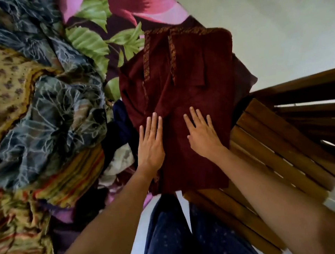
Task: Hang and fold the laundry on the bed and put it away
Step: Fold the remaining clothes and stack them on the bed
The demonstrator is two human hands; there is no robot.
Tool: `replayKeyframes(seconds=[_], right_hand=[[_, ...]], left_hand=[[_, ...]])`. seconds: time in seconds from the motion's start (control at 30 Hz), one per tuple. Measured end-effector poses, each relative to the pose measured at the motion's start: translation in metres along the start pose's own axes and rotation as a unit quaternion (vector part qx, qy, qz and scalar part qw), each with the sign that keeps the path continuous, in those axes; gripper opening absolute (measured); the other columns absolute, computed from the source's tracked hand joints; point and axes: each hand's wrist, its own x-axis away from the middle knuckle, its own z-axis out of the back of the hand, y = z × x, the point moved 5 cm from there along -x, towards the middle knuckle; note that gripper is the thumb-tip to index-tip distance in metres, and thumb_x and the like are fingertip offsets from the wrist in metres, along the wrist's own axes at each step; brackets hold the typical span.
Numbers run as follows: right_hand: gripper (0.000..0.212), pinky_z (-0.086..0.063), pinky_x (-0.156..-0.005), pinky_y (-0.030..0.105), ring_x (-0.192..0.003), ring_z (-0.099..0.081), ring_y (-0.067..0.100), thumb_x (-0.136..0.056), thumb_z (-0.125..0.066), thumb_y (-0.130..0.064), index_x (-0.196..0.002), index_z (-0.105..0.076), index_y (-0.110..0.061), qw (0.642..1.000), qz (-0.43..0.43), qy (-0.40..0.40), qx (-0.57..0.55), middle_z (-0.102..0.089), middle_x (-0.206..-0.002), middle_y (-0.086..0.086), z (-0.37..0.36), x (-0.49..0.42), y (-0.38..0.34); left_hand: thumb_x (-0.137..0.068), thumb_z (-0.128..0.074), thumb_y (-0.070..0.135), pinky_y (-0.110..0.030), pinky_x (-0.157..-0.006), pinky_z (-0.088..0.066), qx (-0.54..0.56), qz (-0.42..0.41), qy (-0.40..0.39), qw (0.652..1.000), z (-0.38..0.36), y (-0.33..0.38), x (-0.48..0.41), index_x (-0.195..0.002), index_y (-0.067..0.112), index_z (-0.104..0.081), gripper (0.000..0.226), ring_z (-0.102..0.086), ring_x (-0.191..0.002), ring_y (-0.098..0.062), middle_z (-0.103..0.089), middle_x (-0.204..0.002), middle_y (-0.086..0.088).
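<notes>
A maroon garment with gold-patterned trim [185, 68] lies folded lengthwise near the bed's corner, on the floral bedsheet [98, 39]. My left hand [150, 142] lies flat on its lower left part, fingers straight and together. Flat beside it is my right hand [202, 133], fingers spread on the cloth. Neither hand grips anything. A heap of unfolded laundry fills the left: a grey-blue printed cloth [55, 124], a yellow leopard-print cloth [1, 88] and a striped yellow cloth [72, 179].
A wooden slatted bed frame [281, 143] runs along the right of the garment. Pale floor [274, 16] shows beyond the bed at upper right. My legs in dark blue dotted trousers [184, 234] stand at the bed's edge.
</notes>
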Motion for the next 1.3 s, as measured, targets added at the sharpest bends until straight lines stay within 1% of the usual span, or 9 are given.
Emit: replayKeyframes(seconds=[0.13,0.27,0.4,0.67,0.83,0.93,1.03,1.2,1.3], right_hand=[[0.076,-0.008,-0.117,0.05,-0.146,0.004,0.027,-0.092,-0.054,-0.017,-0.151,-0.007,-0.013,0.998,0.017,-0.055,0.006,0.011,-0.158,0.013,-0.034,0.056,-0.003],[0.071,-0.009,-0.118,0.051,-0.146,-0.002,0.029,-0.094,-0.05,-0.024,-0.151,-0.011,-0.011,0.995,0.017,-0.094,-0.022,0.014,-0.158,0.012,-0.056,0.102,-0.001],[0.06,-0.009,-0.118,0.048,-0.144,-0.01,0.03,-0.095,-0.047,-0.023,-0.148,-0.022,-0.01,0.992,0.012,-0.117,-0.041,0.006,-0.157,0.017,-0.069,0.122,0.0],[0.043,-0.027,-0.112,0.04,-0.135,-0.03,0.028,-0.095,-0.049,-0.018,-0.137,-0.042,-0.01,0.993,-0.013,-0.064,-0.095,-0.026,-0.149,0.015,-0.061,0.106,0.001],[0.041,-0.042,-0.101,0.039,-0.121,-0.044,0.026,-0.092,-0.055,-0.017,-0.132,-0.049,-0.008,0.985,-0.027,0.001,-0.173,-0.04,-0.131,0.011,-0.04,0.08,-0.008],[0.041,-0.043,-0.101,0.038,-0.122,-0.043,0.023,-0.092,-0.056,-0.015,-0.132,-0.049,-0.008,0.979,-0.017,0.036,-0.2,-0.038,-0.131,0.011,-0.023,0.061,-0.017],[0.041,-0.043,-0.101,0.036,-0.122,-0.044,0.023,-0.091,-0.057,-0.014,-0.132,-0.049,-0.008,0.972,-0.01,0.063,-0.225,-0.038,-0.132,0.01,-0.007,0.043,-0.024],[0.041,-0.045,-0.1,0.034,-0.121,-0.046,0.023,-0.091,-0.057,-0.013,-0.131,-0.05,-0.009,0.967,-0.011,0.086,-0.238,-0.037,-0.133,0.01,0.008,0.02,-0.025],[0.04,-0.046,-0.099,0.034,-0.12,-0.047,0.022,-0.091,-0.057,-0.012,-0.13,-0.051,-0.009,0.965,-0.011,0.093,-0.243,-0.038,-0.132,0.01,0.011,0.013,-0.022]], left_hand=[[-0.072,-0.033,0.002,-0.051,-0.11,-0.018,-0.025,-0.047,-0.02,0.998,-0.014,0.009,0.057,-0.144,0.006,-0.031,0.072,-0.019,-0.14,-0.031,-0.022,-0.152,-0.016],[-0.063,-0.059,-0.008,-0.062,-0.104,-0.03,0.053,0.056,-0.068,0.995,-0.037,0.005,0.107,-0.136,0.003,-0.045,0.075,-0.031,-0.135,-0.041,-0.029,-0.149,-0.022],[-0.057,-0.073,-0.01,-0.054,-0.097,-0.042,0.1,0.082,-0.048,0.99,-0.038,0.012,0.131,-0.122,-0.001,-0.057,0.067,-0.05,-0.119,-0.045,-0.042,-0.14,-0.025],[-0.088,-0.058,0.007,-0.025,-0.107,-0.024,0.293,0.249,0.088,0.919,0.0,0.002,0.089,-0.138,0.003,-0.036,0.055,-0.036,-0.128,-0.028,-0.038,-0.136,-0.018],[-0.091,-0.054,0.015,-0.033,-0.108,-0.028,0.288,0.27,0.134,0.909,0.019,-0.013,0.049,-0.14,0.004,-0.033,0.055,-0.038,-0.128,-0.027,-0.042,-0.135,-0.016],[-0.093,-0.053,0.026,-0.035,-0.09,-0.043,0.273,0.33,0.153,0.89,0.029,-0.024,0.03,-0.128,0.007,-0.048,0.04,-0.053,-0.108,-0.026,-0.055,-0.118,-0.013],[-0.093,-0.051,0.031,-0.033,-0.069,-0.04,0.219,0.363,0.171,0.89,0.046,-0.034,0.012,-0.095,0.003,-0.06,0.03,-0.059,-0.089,-0.028,-0.063,-0.093,-0.013],[-0.091,-0.055,0.026,-0.033,-0.101,-0.034,0.259,0.336,0.115,0.898,0.053,-0.048,-0.035,-0.135,0.004,-0.041,0.051,-0.045,-0.119,-0.029,-0.047,-0.127,-0.017],[-0.089,-0.06,0.03,-0.034,-0.099,-0.039,0.337,0.384,0.083,0.856,0.048,-0.06,-0.057,-0.136,0.003,-0.041,0.057,-0.051,-0.118,-0.027,-0.056,-0.124,-0.013]])
